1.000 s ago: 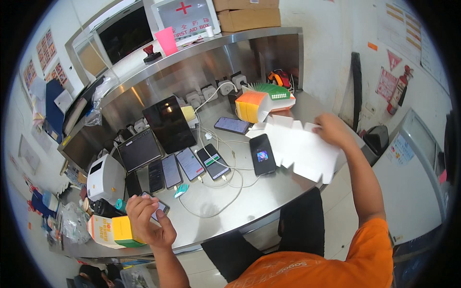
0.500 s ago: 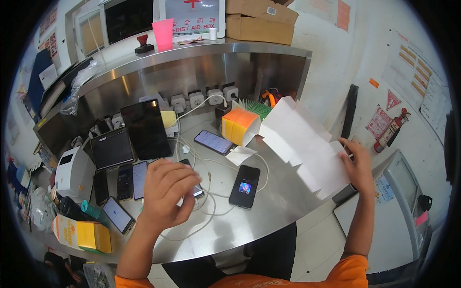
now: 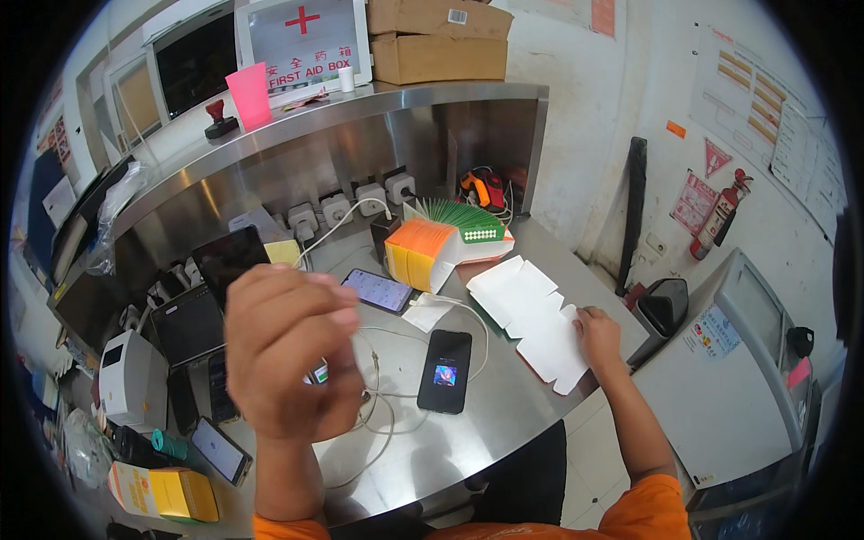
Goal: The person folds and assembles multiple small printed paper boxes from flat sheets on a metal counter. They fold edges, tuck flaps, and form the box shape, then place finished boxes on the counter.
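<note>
Carton blank (image 3: 551, 346) of white card, notched along its sides, appears to lie nearly flat on the right part of the stainless-steel counter (image 3: 459, 441). The right hand (image 3: 600, 337) bends its fingers at the card's outer edge (whether they pinch it cannot be told); the left hand (image 3: 288, 351) hangs in the air, loosely curled, with nothing visible in it. The step in hand seems to be steadying the card, and moving it further would call for a sure hold on that edge, clear of the black smartphone (image 3: 444, 372) and white cable (image 3: 391, 427) nearby. Behind stands an orange-and-yellow carton (image 3: 418, 252). Above, 2 cardboard boxes (image 3: 441, 58) are stacked on the ledge near a pink cup (image 3: 250, 96); a fire extinguisher (image 3: 720, 216) is by the right wall.
</note>
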{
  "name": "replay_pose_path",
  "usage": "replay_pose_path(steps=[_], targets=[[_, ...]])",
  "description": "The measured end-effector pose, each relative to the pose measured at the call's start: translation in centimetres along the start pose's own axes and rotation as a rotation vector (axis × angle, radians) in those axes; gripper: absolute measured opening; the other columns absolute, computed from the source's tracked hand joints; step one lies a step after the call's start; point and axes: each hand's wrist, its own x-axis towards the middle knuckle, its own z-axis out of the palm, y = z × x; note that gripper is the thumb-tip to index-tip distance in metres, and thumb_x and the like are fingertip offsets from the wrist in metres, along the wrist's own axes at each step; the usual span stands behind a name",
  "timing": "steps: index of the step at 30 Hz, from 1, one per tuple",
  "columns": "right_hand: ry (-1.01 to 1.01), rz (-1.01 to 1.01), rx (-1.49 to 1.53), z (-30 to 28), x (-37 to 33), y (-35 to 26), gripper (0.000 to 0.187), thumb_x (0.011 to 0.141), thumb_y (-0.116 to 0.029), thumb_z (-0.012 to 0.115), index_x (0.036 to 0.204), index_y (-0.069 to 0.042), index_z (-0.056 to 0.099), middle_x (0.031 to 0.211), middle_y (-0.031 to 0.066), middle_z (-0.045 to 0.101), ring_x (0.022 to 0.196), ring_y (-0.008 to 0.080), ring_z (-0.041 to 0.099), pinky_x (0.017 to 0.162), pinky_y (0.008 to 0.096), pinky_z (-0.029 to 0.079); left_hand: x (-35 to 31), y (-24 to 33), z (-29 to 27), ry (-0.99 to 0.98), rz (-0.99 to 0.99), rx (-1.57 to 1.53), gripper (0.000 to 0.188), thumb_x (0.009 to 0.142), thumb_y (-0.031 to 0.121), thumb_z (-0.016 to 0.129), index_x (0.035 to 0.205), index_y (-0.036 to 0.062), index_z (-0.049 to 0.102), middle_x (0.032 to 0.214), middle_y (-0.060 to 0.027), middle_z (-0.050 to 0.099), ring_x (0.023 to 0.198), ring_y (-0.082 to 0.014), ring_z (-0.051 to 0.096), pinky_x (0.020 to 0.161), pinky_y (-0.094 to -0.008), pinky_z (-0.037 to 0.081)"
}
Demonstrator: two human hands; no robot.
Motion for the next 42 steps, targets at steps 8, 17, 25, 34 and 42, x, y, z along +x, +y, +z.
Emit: replay_pose_path(steps=[8, 17, 25, 34, 42], targets=[[-0.191, 0.238, 0.18, -1.6, 1.6, -0.5, 0.018, 0.09, -0.009, 0.069, 0.105, -0.002, 0.064, 0.098, 0.0233, 0.069, 0.091, 0.0425, 0.064, 0.083, 0.0503, 0.05, -2.6, -3.4, -2.3, 0.278, -0.127, -0.003, 0.032, 0.086, 0.002, 0.062, 0.117, -0.0025, 0.059, 0.106, -0.019, 0.068, 0.098, -0.0319, 0.064, 0.096, -0.0445, 0.051], [0.063, 0.032, 0.119, -16.0, 9.3, -11.3, 0.017, 0.094, -0.001, 0.063, 0.11, -0.003, 0.06, 0.096, 0.0225, 0.07, 0.089, 0.0423, 0.068, 0.077, 0.0467, 0.052, -2.6, -4.4, -3.0, 0.051, -0.784, -0.377, 0.024, 0.092, 0.002, 0.066, 0.116, 0.0, 0.069, 0.108, -0.0091, 0.072, 0.097, -0.0145, 0.07, 0.074, -0.0245, 0.053], [0.668, -0.887, 0.128, -17.5, 13.4, -30.2, 0.024, 0.083, -0.008, 0.072, 0.105, 0.001, 0.075, 0.112, 0.0142, 0.077, 0.1, 0.0282, 0.075, 0.079, 0.0355, 0.058, -2.5, -2.9, 1.0, 0.375, -1.006, -0.979, 0.058, 0.101, 0.009, 0.069, 0.148, -0.0051, 0.037, 0.138, -0.0201, 0.058, 0.12, -0.0267, 0.068, 0.096, -0.0351, 0.062], [0.441, -0.726, 0.599, -17.5, 13.8, -36.8, 0.062, 0.08, -0.022, 0.086, 0.133, 0.001, 0.063, 0.137, 0.02, 0.063, 0.123, 0.036, 0.064, 0.096, 0.0464, 0.053, -3.1, -5.6, -2.6, 0.531, -0.831, -0.691, 0.038, 0.097, -0.007, 0.067, 0.133, -0.0065, 0.054, 0.122, -0.0136, 0.068, 0.113, -0.0199, 0.069, 0.092, -0.0322, 0.061], [0.53, -0.28, 1.129, -14.8, 12.6, -36.7, 0.018, 0.098, -0.008, 0.072, 0.111, 0.005, 0.073, 0.096, 0.0173, 0.074, 0.082, 0.0244, 0.074, 0.073, 0.0342, 0.059, -3.0, -6.2, -0.5, 0.013, -0.405, -0.267, 0.035, 0.077, -0.015, 0.073, 0.108, 0.0006, 0.075, 0.104, -0.0115, 0.075, 0.095, -0.0235, 0.074, 0.082, -0.0315, 0.058]])
